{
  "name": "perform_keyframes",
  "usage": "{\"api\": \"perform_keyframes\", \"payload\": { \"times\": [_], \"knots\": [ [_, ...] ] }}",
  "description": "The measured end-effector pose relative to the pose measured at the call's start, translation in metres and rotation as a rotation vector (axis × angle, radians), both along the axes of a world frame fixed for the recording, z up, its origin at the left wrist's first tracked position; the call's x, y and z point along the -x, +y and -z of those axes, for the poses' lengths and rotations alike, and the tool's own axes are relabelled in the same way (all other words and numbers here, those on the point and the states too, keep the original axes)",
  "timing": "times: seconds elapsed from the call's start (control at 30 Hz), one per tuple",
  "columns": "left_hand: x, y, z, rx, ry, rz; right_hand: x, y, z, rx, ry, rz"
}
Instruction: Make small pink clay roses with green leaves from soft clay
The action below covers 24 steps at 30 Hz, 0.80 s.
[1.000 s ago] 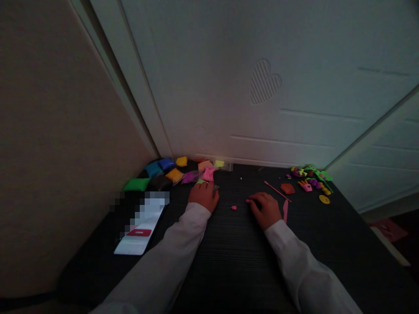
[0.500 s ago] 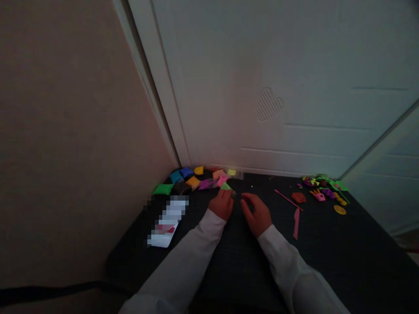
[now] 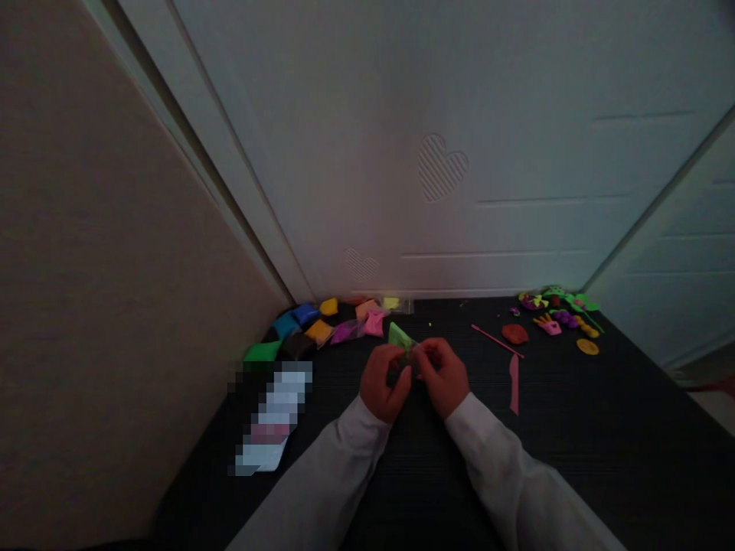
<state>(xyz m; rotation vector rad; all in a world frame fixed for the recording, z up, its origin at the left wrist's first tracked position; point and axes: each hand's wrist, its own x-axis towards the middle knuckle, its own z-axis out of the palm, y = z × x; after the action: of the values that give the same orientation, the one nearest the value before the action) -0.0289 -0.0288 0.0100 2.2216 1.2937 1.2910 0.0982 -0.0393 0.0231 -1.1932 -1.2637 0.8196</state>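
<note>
My left hand and my right hand meet over the middle of the dark table. Between them is a clear packet of light green clay, with both hands closed on it. The left fingers grip its near side, while the right thumb and fingers pinch its clear right end. A bit of pink shows just below the right fingers, mostly hidden by the hands.
Several packets of coloured clay, including a pink packet, lie at the back left. A phone rests at left. On the right are a pink stick, a pink plastic knife, a red-brown clay lump and small clay figures.
My left hand has picked up the light green packet and brought it nearer. My right hand has moved left, let go of a small pink piece and taken hold of the packet's end.
</note>
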Motion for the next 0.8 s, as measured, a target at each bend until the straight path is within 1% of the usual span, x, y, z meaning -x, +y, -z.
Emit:
{"api": "perform_keyframes", "payload": {
  "times": [0.07,0.1,0.13,0.2,0.23,0.3,0.43,0.5,0.67,0.73,0.8],
  "knots": [
    [-0.001,0.005,0.000,0.074,-0.277,-0.014,-0.004,0.004,0.001,0.042,0.092,-0.006],
    [-0.002,0.009,0.000,0.173,-0.440,-0.006,-0.006,0.005,0.001,0.058,0.134,-0.012],
    [-0.002,0.014,0.000,0.307,-0.600,0.025,-0.008,0.007,0.001,0.068,0.171,-0.019],
    [-0.001,0.023,0.001,0.725,-0.892,0.197,-0.011,0.010,0.002,0.077,0.225,-0.033],
    [0.001,0.027,0.001,0.804,-0.933,0.223,-0.013,0.011,0.002,0.079,0.242,-0.042],
    [0.004,0.031,0.000,0.912,-0.984,0.271,-0.015,0.011,0.002,0.091,0.251,-0.067],
    [0.008,0.029,-0.001,1.072,-0.964,0.377,-0.017,0.009,0.001,0.147,0.202,-0.119],
    [0.008,0.028,-0.001,1.114,-0.954,0.404,-0.017,0.007,-0.001,0.172,0.163,-0.150],
    [0.007,0.030,0.001,1.094,-0.980,0.388,-0.017,0.006,0.000,0.184,0.036,-0.269],
    [0.007,0.031,0.001,1.074,-0.985,0.386,-0.017,0.006,0.002,0.172,-0.023,-0.288],
    [0.006,0.032,0.002,1.060,-0.987,0.388,-0.018,0.005,0.003,0.154,-0.091,-0.273]
  ]
}}
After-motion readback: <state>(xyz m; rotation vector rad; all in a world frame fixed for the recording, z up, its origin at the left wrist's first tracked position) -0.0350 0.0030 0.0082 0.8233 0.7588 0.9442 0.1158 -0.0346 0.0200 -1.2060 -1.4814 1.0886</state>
